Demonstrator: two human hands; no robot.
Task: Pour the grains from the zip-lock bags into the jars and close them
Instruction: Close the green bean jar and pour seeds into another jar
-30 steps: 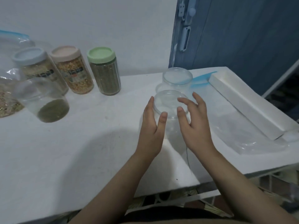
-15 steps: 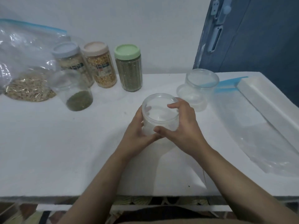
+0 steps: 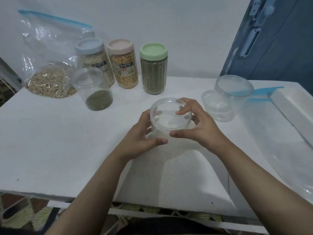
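Hands: both on clear round plastic jar w/ clear lid (image 3: 170, 116), centre of white worktop (image 3: 50, 141). Left hand (image 3: 142, 138) cups jar's left side, fingers curled round wall, thumb across near side below rim. Right hand (image 3: 198, 126) arched over lid from right, fingertips on lid top, thumb pressed at near rim; wrist raised. Both forearms reach in from bottom edge.

Also on worktop:
- Clear zip-lock bag w/ blue strip, pale grains inside (image 3: 49, 65), back left, leaning on wall.
- Three tall jars in row at back: blue-lidded w/ pale grains (image 3: 94, 60), pink-lidded w/ yellow grains (image 3: 123, 65), green-lidded w/ green grains (image 3: 153, 68).
- Clear jar w/ some green grains at bottom (image 3: 94, 92), in front of blue-lidded one.
- Two empty clear containers (image 3: 227, 99), right of hands, touching.
- Flat empty zip-lock bag (image 3: 274, 133), far right.
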